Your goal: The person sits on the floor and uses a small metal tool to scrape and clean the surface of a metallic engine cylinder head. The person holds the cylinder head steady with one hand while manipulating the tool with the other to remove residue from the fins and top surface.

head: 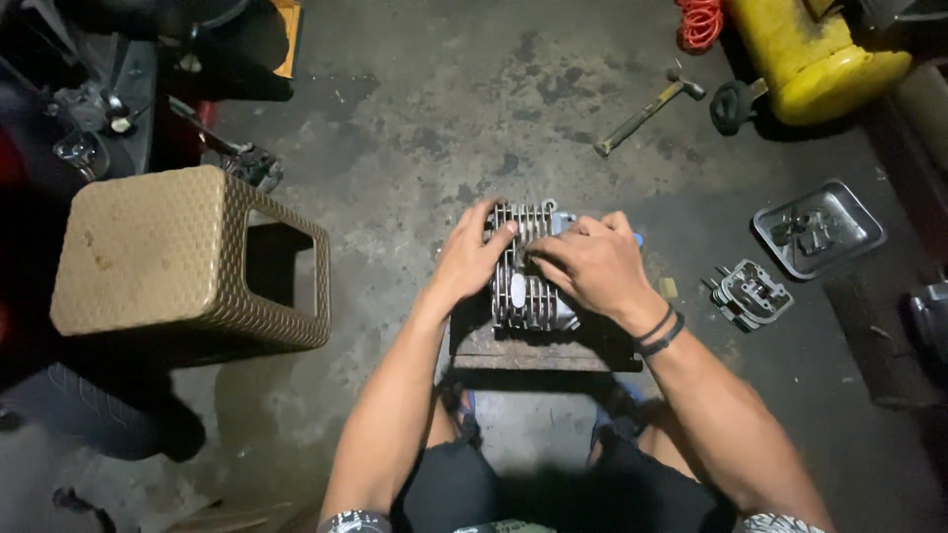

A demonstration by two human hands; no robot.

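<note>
Resting on a low wooden block [538, 347] on the concrete floor [415, 128], the finned metal cylinder head [523, 286] lies directly ahead of the person, between both hands, its long axis running away from the body. The left hand [472, 255] clasps its left side, fingers curled over the top fins. The right hand [591, 265] covers its right side, fingertips pressed to the middle fins. Both touch it equally. Well apart to the right lie a second finned part [752, 293] and a metal tray [818, 229].
</note>
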